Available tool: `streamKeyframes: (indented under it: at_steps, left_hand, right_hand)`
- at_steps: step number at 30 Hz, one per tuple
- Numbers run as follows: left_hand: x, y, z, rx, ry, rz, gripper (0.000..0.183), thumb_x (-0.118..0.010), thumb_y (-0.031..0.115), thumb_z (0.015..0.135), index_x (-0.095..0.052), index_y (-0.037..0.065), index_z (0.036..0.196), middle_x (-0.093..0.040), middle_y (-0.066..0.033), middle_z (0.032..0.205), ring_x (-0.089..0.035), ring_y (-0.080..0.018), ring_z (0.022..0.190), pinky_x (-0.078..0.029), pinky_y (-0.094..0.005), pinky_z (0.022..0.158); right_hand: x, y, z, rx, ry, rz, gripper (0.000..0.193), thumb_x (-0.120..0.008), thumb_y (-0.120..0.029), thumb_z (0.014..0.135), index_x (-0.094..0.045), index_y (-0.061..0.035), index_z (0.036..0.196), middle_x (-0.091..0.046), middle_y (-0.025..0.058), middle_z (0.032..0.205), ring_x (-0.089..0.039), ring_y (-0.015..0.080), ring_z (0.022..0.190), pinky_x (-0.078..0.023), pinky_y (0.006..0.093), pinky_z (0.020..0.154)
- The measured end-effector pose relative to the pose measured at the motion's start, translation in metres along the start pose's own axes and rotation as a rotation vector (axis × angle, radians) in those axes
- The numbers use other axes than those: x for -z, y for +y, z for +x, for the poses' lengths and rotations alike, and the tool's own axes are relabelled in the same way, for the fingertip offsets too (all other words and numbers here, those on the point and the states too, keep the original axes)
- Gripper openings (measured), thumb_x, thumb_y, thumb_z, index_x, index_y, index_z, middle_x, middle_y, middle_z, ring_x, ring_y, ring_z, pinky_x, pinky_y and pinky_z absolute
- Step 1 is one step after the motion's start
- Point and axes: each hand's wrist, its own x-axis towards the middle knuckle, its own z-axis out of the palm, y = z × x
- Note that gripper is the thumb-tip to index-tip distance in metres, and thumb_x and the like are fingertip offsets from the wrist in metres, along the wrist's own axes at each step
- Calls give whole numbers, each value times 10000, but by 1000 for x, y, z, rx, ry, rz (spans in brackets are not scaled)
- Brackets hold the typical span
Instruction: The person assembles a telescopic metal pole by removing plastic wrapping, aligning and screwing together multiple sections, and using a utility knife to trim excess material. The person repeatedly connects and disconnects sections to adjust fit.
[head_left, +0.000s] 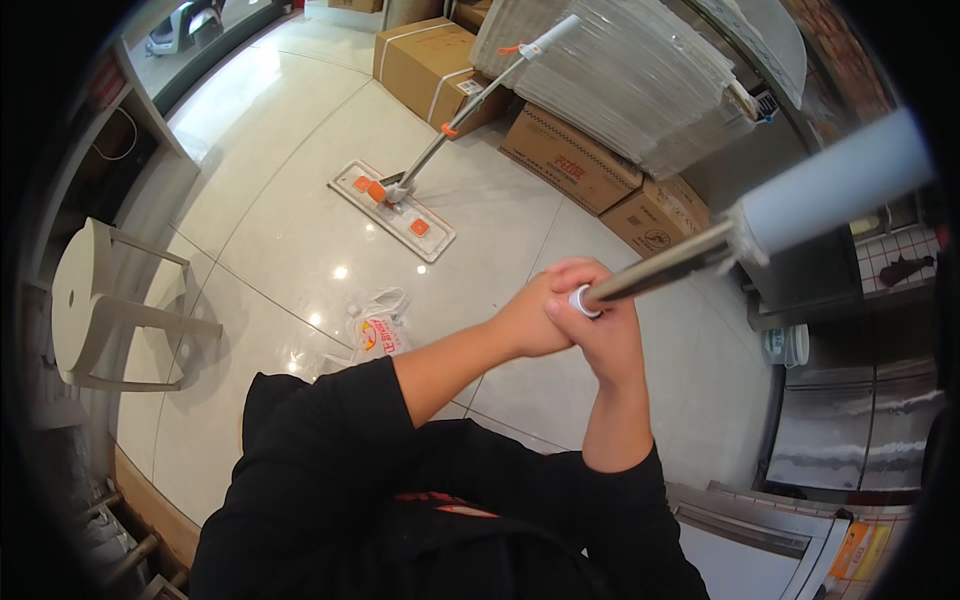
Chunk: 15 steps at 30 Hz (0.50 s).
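A metal pole with a thick light-blue grip slants from the upper right down into my two hands. My right hand is closed around it at a white collar. Pressed against it from the left, my left hand is closed at the same spot, its fingers partly hidden behind the right hand. The pole's lower end is out of sight below my hands. Farther off, a flat mop with orange clips rests on the floor, its handle leaning toward a plastic-wrapped stack.
Cardboard boxes and the plastic-wrapped stack line the far right. A beige stool stands at the left. On the tiled floor, a white plastic bag lies near my left forearm. A white bucket sits at the right.
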Motion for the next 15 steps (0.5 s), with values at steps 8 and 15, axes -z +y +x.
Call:
streamKeyframes:
  at_steps: [8,15]
  left_hand:
    - [20,-34,-28,626,-349,102,252,-675,224,790,-496,51,754,-534,-32,732,-505,-158,744,-429,-300,689]
    - [8,-16,-27,672,-443,-146,411,-654,326,795,-461,42,569,-425,-22,498,-394,-142,461,-349,-288,459]
  right_hand:
    - [6,-13,25,-75,-124,225,214,-625,-114,821,-494,-71,658,-537,32,659,-585,180,726,-479,358,760]
    - [35,-10,39,114,-568,835,269,-690,-229,778,-468,-130,661,-483,-15,564,-556,175,617,-471,402,807]
